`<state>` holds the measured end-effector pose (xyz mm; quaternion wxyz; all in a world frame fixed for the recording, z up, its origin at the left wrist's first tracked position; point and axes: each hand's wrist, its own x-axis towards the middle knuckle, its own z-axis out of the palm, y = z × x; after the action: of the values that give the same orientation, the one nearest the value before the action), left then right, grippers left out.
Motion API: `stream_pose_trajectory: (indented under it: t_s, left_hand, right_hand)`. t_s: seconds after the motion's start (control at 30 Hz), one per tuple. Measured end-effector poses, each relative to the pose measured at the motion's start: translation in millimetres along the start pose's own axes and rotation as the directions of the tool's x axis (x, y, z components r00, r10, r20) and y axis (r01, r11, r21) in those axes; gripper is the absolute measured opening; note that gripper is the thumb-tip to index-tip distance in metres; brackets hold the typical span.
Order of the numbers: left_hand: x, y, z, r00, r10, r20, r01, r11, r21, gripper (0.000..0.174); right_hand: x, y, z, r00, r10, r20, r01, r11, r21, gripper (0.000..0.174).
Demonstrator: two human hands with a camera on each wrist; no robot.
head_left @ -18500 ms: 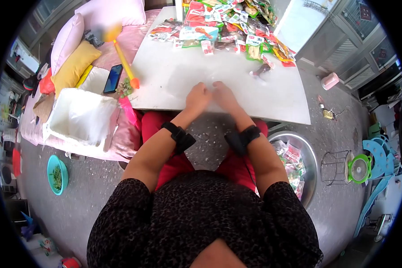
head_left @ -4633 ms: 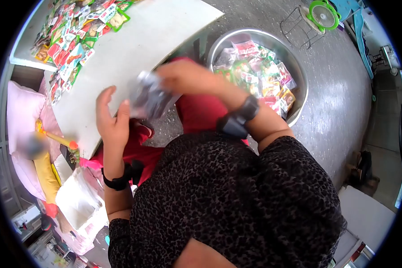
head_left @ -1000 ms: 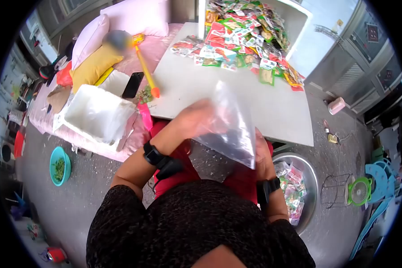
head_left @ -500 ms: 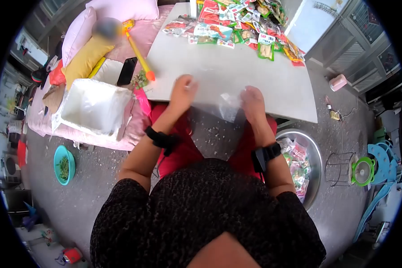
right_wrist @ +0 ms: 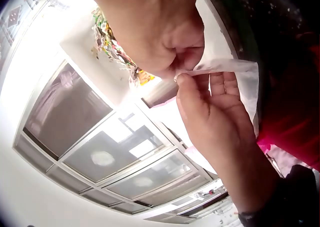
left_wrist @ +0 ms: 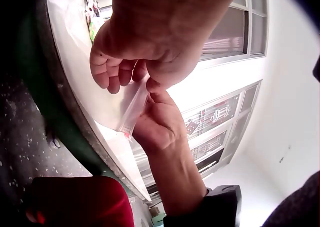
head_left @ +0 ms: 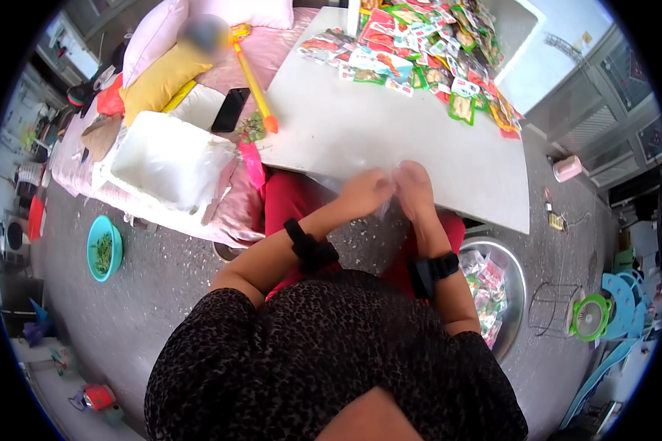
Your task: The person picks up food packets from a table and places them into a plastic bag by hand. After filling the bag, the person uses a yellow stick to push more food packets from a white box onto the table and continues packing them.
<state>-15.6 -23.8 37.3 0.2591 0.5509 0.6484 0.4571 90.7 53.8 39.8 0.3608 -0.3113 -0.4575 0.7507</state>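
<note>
Both hands meet over the near edge of the grey-white table point(head_left: 324, 136), pinching one clear plastic bag. In the head view the left hand point(head_left: 366, 192) is beside the right hand point(head_left: 413, 187). The left wrist view shows the bag point(left_wrist: 132, 107) stretched between the left hand point(left_wrist: 145, 42) and the right hand point(left_wrist: 159, 122). In the right wrist view the bag point(right_wrist: 245, 74) runs across the left hand's fingers, its top held at the thumb tip. The right hand point(right_wrist: 160, 37) has its fingers curled at that same spot.
Many colourful packets point(head_left: 426, 51) are heaped at the table's back, partly in a white box. A metal basin point(head_left: 518, 294) of packets stands on the floor at right. At left are a white foam box point(head_left: 162, 165), a phone point(head_left: 230, 110) and a yellow stick point(head_left: 251, 81).
The hands, apart half a second ago, have come together, the left moving right and down in the head view. The wide clear bag of a second ago now shows only as a small piece there.
</note>
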Motion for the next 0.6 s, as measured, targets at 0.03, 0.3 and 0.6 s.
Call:
stream_pose_trajectory:
  t_s: [0.03,0.3,0.6]
  left_hand:
    - [-2.6,2.5,-1.4,0.999,-0.033,0.007,0.033,0.999,0.022,0.025]
    - [-6.8,7.4,-16.0,0.996,-0.088,-0.024,0.087,0.995,-0.047,0.017]
    - [-3.3,16.8,-32.5,0.915,-0.263,0.307,0.402,0.675,-0.619,0.012]
  right_hand:
    - [0.6,1.4,0.0,0.999,-0.013,0.038,0.012,1.000,0.023,0.016]
    - [3.9,2.6,6.9,0.993,0.038,0.108,-0.042,0.998,0.036,0.011]
    - [-4.9,-13.0,15.3,0.979,0.016,0.204,-0.038,0.994,0.104,0.010]
